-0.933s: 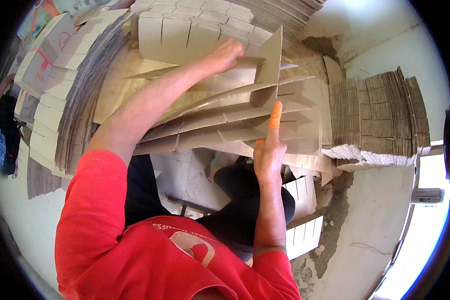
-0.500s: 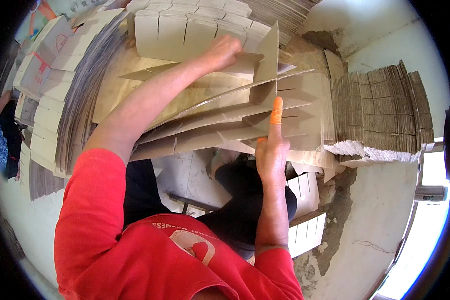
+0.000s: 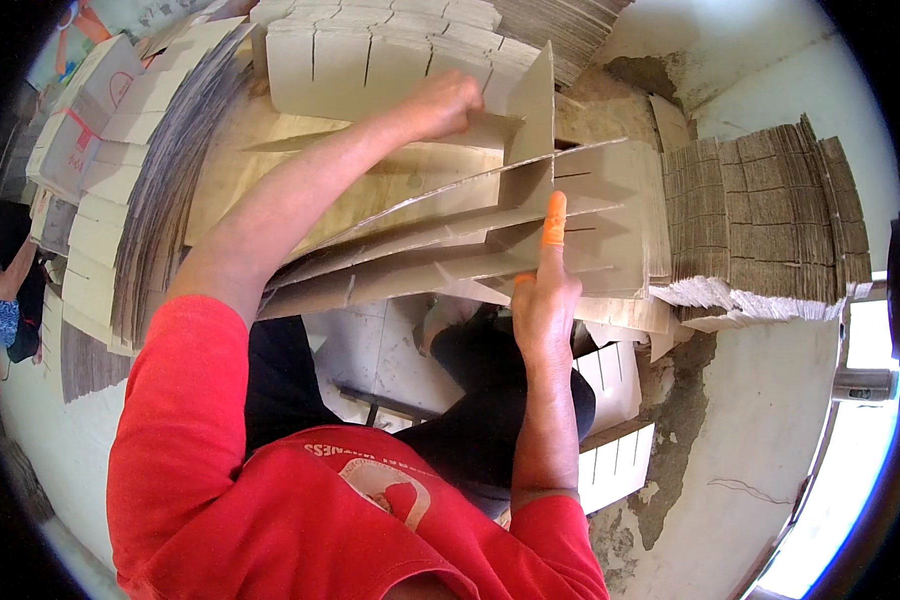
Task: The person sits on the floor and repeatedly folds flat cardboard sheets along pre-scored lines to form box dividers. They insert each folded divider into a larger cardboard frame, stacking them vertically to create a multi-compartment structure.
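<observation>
Right hand [image 3: 547, 302], index extended, others curled, grip unclear, at the near end of the cross-strip [image 3: 535, 92]; cardboard strips [image 3: 400, 255] over the tabletop [image 3: 360, 185], seemingly mid-interlocking, calling for lined-up slots; farther, left hand [image 3: 446, 104] fisted, hold hidden

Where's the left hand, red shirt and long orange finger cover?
Left hand [image 3: 447, 103]: head view, its back.
Red shirt [image 3: 305, 510]: head view, its front.
Long orange finger cover [image 3: 554, 220]: head view, its middle.
</observation>
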`<state>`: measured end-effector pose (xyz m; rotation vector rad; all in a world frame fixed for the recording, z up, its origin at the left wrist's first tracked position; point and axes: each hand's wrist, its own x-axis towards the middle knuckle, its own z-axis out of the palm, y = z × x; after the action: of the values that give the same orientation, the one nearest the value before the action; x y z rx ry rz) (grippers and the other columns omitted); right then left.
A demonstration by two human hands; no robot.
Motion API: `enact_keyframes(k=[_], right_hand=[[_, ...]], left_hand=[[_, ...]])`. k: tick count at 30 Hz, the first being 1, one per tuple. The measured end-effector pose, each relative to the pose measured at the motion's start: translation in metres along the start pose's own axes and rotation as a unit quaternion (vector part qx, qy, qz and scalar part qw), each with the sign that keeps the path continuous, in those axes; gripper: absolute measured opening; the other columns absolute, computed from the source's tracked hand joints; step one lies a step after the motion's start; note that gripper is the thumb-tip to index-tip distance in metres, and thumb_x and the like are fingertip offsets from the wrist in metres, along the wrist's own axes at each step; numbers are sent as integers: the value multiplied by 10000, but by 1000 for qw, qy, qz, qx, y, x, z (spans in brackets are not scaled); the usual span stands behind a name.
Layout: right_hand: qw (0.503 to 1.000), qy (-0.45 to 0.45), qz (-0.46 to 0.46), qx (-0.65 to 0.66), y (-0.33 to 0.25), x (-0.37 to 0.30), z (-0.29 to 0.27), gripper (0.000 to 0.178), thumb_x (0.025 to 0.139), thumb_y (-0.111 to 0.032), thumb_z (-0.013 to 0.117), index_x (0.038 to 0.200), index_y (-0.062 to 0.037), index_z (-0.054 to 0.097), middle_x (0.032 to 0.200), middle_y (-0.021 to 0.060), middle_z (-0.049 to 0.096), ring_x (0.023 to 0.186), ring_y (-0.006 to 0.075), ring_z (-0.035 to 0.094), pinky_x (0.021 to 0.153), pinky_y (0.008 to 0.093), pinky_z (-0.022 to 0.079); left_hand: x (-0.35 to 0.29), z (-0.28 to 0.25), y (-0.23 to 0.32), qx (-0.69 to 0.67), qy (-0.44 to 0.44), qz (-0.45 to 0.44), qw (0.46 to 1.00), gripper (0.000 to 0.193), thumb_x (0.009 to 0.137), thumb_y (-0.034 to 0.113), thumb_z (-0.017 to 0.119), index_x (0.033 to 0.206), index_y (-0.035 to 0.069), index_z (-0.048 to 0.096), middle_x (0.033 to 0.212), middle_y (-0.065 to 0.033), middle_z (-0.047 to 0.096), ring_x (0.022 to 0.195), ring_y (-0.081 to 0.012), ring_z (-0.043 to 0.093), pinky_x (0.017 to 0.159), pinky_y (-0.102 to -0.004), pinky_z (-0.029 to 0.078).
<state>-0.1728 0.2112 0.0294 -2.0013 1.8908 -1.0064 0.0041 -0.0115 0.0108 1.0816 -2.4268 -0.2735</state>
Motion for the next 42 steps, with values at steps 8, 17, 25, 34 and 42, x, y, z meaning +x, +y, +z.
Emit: enact_keyframes(k=[8, 17, 25, 34, 42], right_hand=[[1000, -21, 3, -18, -4, 0, -4, 922, 654, 173, 427, 1466, -188, 181, 554, 176, 407, 474, 268, 411, 493, 272, 364], [991, -112, 38, -62, -2, 9, 0, 810, 694, 141, 474, 1437, -82, 242, 652, 251, 535, 629, 417, 556, 596, 453, 432], [992, -85, -24, -88, 33, 26, 15, 818, 669, 143, 503, 1423, -66, 263, 675, 241, 555, 655, 420, 556, 613, 470, 418], [985, -73, -30, -150, 42, 40, 10, 774, 697, 105, 548, 1395, -175, 368, 707, 209, 581, 689, 379, 585, 626, 471, 445], [983, -131, -34, -126, 51, 58, -6, 768, 730, 77, 571, 1372, -306, 394, 903, 193, 633, 841, 380, 600, 743, 460, 479]], left_hand=[[-2, 16, -16, 2, 108, 15, 994, 82, 605, 1, 632, 685, 1, 617, 702, -225, 568, 777, -395, 577, 687, -467, 461], [-16, 7, -6, -24, 22, 23, 999, 292, 707, 250, 718, 812, -2, 614, 693, -194, 574, 768, -373, 585, 684, -453, 454], [-72, -119, 81, 59, -250, -32, 966, 494, 724, 398, 711, 1004, 2, 620, 912, -193, 622, 887, -356, 587, 766, -421, 468], [-228, -116, 82, 46, -183, -187, 964, 633, 718, -14, 626, 1310, 63, 416, 1134, -227, 550, 1097, -380, 508, 920, -409, 422], [-220, -98, 18, 19, -70, -127, 989, 487, 708, 56, 699, 1176, 69, 563, 1038, -169, 602, 926, -322, 590, 801, -374, 468]])
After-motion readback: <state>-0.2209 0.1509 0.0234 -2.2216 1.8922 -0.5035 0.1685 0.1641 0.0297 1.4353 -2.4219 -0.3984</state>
